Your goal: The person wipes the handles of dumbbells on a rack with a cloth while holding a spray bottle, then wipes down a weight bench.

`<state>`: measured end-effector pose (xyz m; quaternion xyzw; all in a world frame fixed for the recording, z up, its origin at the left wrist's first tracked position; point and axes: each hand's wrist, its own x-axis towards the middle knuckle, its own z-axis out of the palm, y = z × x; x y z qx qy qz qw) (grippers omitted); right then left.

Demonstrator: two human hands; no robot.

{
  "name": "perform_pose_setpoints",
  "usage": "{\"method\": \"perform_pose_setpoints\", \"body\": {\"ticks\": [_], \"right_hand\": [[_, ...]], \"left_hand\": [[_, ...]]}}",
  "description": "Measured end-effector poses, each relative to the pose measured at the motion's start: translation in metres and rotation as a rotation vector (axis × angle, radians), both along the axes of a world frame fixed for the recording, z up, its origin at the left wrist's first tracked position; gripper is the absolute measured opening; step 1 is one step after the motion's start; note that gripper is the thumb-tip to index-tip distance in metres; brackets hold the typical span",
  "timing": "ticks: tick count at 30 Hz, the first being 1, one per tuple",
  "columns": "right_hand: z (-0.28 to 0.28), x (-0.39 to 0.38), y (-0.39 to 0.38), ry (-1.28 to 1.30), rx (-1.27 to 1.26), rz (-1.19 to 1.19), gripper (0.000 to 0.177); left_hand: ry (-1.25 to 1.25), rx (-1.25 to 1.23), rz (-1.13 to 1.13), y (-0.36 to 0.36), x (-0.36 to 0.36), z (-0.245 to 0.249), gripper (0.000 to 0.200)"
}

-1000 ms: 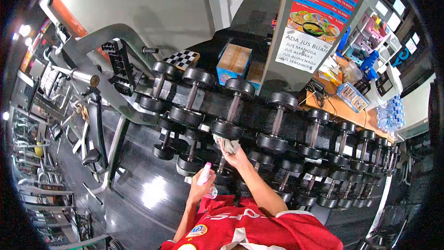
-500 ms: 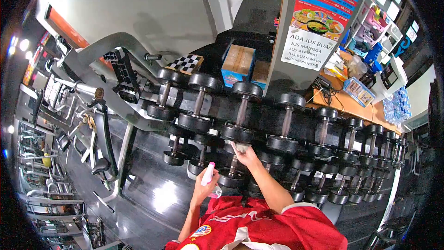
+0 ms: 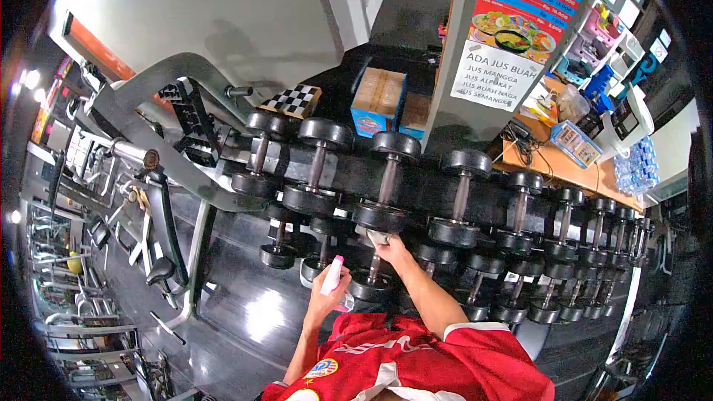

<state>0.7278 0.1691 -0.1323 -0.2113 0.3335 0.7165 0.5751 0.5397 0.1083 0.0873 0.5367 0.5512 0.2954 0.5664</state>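
Observation:
My left hand [image 3: 324, 298] is wrapped round a clear spray bottle [image 3: 334, 275] with a pink and white top, held upright in front of the lower dumbbells. My right hand [image 3: 389, 248] holds a pale cloth [image 3: 379, 238] at the lower head of an upper-row dumbbell [image 3: 387, 181], whose handle slants upward. Beneath that hand a lower-row dumbbell [image 3: 370, 284] is partly hidden by it. Other black dumbbells [image 3: 316, 167] stand on both sides along the rack.
Two rows of dumbbells run right. Behind the rack are a checkered board [image 3: 292, 101], a blue-sided carton [image 3: 377, 100] and a pillar with a menu poster [image 3: 512, 22]. An orange-brown desk [image 3: 546, 167] stands right; gym machines [image 3: 160, 215] fill the left.
My right hand and the cloth have shifted slightly left along the underside of the dumbbell head. The spray bottle has moved slightly left and stays in my left hand.

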Motion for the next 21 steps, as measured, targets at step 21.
{"method": "perform_pose_setpoints", "body": {"ticks": [21], "right_hand": [[0.128, 0.036, -0.053, 0.06, 0.151, 0.094, 0.034]], "left_hand": [[0.031, 0.073, -0.066, -0.011, 0.03, 0.0, 0.017]]}}
